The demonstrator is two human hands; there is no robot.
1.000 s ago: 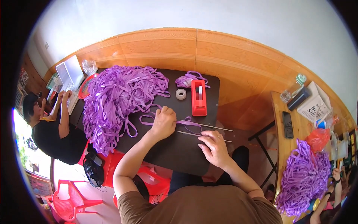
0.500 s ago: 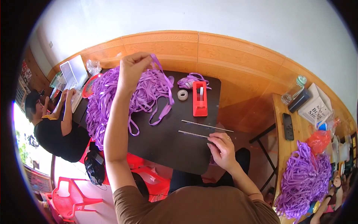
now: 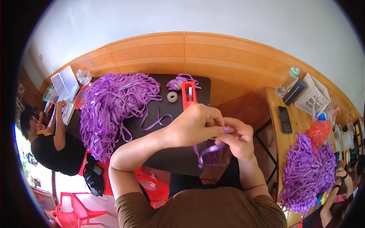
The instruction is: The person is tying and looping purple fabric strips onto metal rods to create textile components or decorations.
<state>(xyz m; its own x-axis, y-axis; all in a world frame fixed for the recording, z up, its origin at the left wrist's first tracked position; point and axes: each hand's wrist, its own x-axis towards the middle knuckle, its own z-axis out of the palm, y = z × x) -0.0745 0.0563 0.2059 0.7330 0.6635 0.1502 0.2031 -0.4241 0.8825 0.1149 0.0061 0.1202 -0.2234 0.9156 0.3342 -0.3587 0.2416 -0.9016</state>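
Observation:
My left hand [image 3: 197, 123] and my right hand [image 3: 239, 137] meet in front of me above the near right part of the dark table [image 3: 203, 97]. Between their pinched fingertips is a purple ribbon [image 3: 201, 161], its loose part hanging in a loop below my left hand. A big tangled heap of purple ribbon [image 3: 114, 102] covers the table's left side, with one strand trailing off it to the right. Just beyond my left hand stands a red tape dispenser [image 3: 185, 100], partly hidden by it. The two thin sticks cannot be seen behind my hands.
Beside the dispenser lie a white tape roll [image 3: 172, 97] and a small ribbon bundle [image 3: 178, 81]. On the right, a wooden table [image 3: 274, 102] bears another ribbon heap [image 3: 310, 174], a phone [image 3: 284, 119] and bottles. A co-worker [image 3: 57, 142] sits at left, near a red chair [image 3: 74, 209].
My left hand has come down from the heap toward me and to the right, bringing a ribbon. My right hand has risen slightly, now gripping the ribbon too. The view has shifted a little.

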